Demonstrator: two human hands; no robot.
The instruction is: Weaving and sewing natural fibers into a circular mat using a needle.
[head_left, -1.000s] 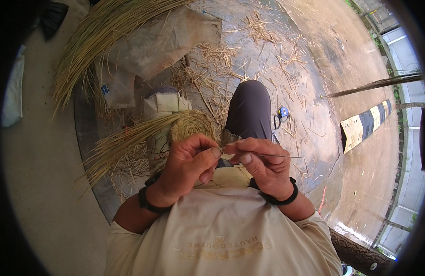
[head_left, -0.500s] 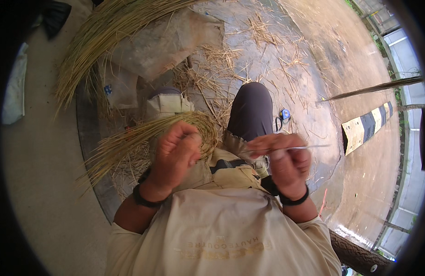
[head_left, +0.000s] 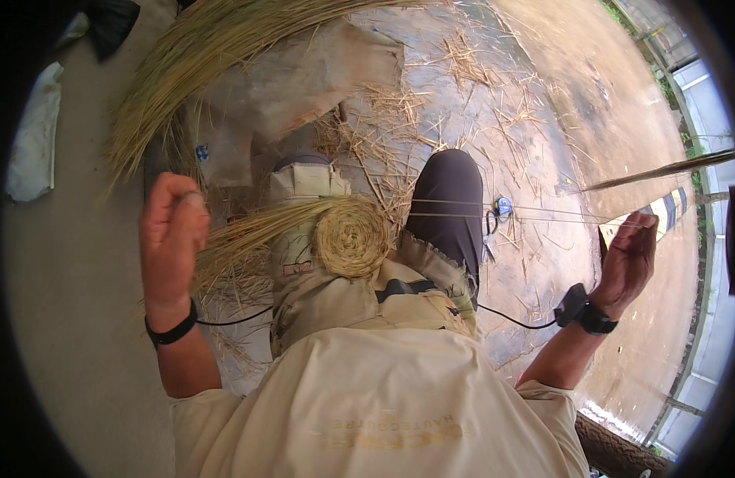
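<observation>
Head view: we see a cream shirt at lower centre, the left hand raised at the left, its fingers curled though we cannot tell whether they grip anything, and the right hand at the right, fingertips pinched together on thin strands. Near the centre we find the straw coil, its loose stalks fanning leftward. Beyond, we see a blue tape measure right of centre and a long grass bundle at upper left.
</observation>
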